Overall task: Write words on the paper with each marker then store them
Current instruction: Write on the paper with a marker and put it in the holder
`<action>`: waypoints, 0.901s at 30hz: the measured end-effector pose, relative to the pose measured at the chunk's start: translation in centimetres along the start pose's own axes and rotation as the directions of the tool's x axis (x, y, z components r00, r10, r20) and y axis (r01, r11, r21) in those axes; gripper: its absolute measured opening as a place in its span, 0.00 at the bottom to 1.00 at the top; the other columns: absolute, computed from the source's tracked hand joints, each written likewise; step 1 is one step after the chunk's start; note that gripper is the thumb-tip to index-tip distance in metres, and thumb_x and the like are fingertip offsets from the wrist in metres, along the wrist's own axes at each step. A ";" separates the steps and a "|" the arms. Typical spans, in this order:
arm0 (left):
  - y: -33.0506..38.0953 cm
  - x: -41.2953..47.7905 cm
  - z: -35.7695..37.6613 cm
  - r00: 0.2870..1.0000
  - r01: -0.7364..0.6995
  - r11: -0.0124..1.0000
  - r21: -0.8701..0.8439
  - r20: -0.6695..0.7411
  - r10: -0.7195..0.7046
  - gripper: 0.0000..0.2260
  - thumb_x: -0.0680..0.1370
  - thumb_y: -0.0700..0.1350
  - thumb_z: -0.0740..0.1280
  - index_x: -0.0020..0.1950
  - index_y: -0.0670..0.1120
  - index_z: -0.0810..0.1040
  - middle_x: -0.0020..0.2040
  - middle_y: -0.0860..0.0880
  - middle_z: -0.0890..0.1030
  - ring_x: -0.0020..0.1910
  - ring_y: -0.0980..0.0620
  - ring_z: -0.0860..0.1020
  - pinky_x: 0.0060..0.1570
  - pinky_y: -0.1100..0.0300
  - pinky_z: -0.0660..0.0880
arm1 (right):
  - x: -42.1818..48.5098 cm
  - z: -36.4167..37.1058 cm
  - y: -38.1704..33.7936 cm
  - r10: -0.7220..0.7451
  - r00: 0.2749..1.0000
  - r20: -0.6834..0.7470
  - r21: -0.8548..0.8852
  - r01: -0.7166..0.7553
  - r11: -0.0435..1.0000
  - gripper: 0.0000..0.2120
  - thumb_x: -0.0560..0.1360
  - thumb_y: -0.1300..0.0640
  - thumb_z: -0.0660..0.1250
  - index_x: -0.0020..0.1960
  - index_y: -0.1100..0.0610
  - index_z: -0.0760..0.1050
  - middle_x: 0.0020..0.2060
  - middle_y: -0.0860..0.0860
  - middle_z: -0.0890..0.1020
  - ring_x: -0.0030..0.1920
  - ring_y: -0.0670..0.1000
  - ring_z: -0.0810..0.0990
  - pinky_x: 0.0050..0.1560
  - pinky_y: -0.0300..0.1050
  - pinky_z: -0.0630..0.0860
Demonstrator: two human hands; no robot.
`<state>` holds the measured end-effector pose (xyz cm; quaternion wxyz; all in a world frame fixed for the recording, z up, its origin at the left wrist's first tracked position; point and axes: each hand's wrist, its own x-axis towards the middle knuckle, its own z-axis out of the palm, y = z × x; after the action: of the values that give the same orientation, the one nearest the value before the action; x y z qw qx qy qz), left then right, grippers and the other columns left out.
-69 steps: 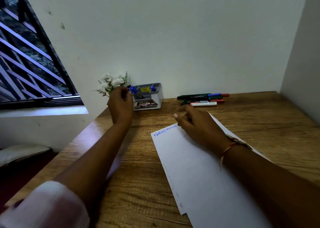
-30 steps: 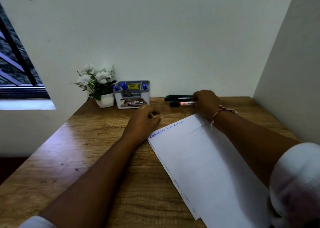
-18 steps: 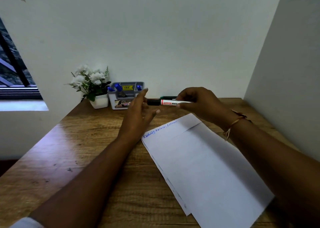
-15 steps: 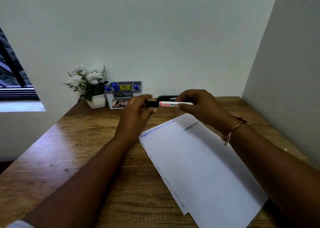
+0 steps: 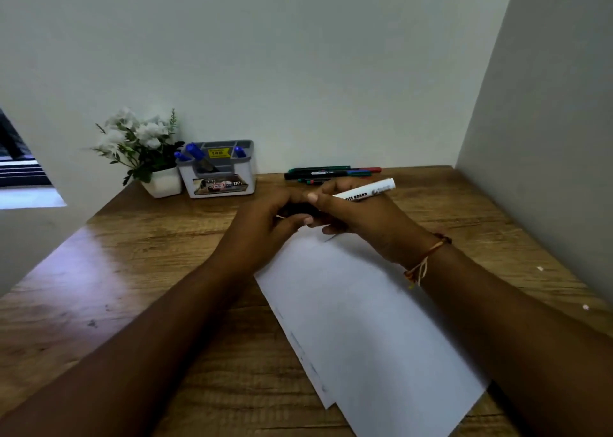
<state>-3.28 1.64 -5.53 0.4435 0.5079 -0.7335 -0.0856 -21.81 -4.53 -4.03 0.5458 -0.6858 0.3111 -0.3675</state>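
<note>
The whiteboard marker (image 5: 365,191) is being held in both hands just above the far edge of the paper (image 5: 365,320) on the bench (image 5: 132,270). Its long axis is running from near-left to far-right, with the white tail pointing away to the right. The right hand (image 5: 361,224) is gripping the barrel. The left hand (image 5: 265,217) is curling round the dark cap end, largely hiding it. Uncapping, judged the step in hand, is calling for a pull apart along that axis. The other markers (image 5: 331,172) are lying by the wall.
</note>
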 end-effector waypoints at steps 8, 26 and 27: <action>0.1 -0.2 0.4 0.989 0.149 0.952 -0.267 0.032 -0.146 0.09 0.75 0.37 0.70 0.51 0.50 0.82 0.47 0.50 0.84 0.44 0.53 0.83 0.45 0.58 0.82 | -0.4 0.4 0.0 0.041 0.999 0.019 0.055 -0.042 0.998 0.16 0.82 0.57 0.68 0.58 0.72 0.78 0.43 0.58 0.87 0.43 0.52 0.88 0.48 0.45 0.85; -0.2 -0.1 0.0 0.961 0.270 0.885 -0.379 0.051 -0.271 0.09 0.76 0.36 0.69 0.55 0.42 0.81 0.49 0.47 0.84 0.46 0.52 0.84 0.45 0.60 0.81 | -0.6 0.3 -0.3 0.100 0.993 0.069 0.140 -0.109 0.984 0.15 0.83 0.53 0.66 0.59 0.65 0.80 0.47 0.62 0.88 0.49 0.58 0.89 0.48 0.46 0.86; -0.4 0.0 0.0 0.961 0.265 0.889 -0.373 0.032 -0.274 0.09 0.76 0.37 0.69 0.56 0.43 0.80 0.49 0.47 0.84 0.46 0.52 0.84 0.45 0.59 0.81 | -0.6 0.0 -0.5 0.108 0.993 0.050 0.098 -0.113 0.989 0.18 0.83 0.48 0.65 0.59 0.63 0.81 0.46 0.61 0.88 0.48 0.57 0.89 0.47 0.46 0.86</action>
<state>-3.02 1.49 -5.74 0.5238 0.5119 -0.6213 -0.2787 -22.08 -3.93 -3.66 0.6060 -0.6471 0.3174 -0.3365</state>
